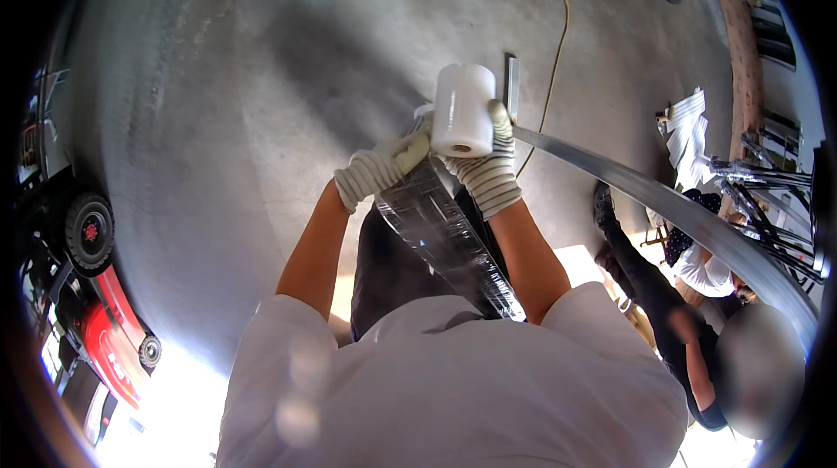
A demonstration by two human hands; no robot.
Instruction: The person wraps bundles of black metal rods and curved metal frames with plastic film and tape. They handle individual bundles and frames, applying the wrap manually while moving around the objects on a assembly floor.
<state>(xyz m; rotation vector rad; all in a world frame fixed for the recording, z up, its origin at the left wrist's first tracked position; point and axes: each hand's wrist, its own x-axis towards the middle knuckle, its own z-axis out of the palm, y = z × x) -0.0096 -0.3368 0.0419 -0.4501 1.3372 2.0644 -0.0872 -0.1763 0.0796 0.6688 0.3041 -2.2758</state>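
Note:
A thick white roll of stretch film (464, 106) stands nearly upright in front of me. My right hand (491, 163), in a striped knit work glove, is closed round its right side and lower end. In the same kind of glove, my left hand (384, 170) grips the upper part of a long dark bundle wrapped in shiny film (445, 237), just left of the roll. The bundle slants down toward my body between my forearms. Its far end is partly hidden behind the roll and my gloves.
To the right runs a long metal bar (645, 185), and a short metal piece (512, 89) lies beyond the roll. A yellow cable (558, 58) crosses the concrete floor. One person (680, 320) is at right, near stacked black frames (767, 189). A red wheeled machine (109, 328) stands left.

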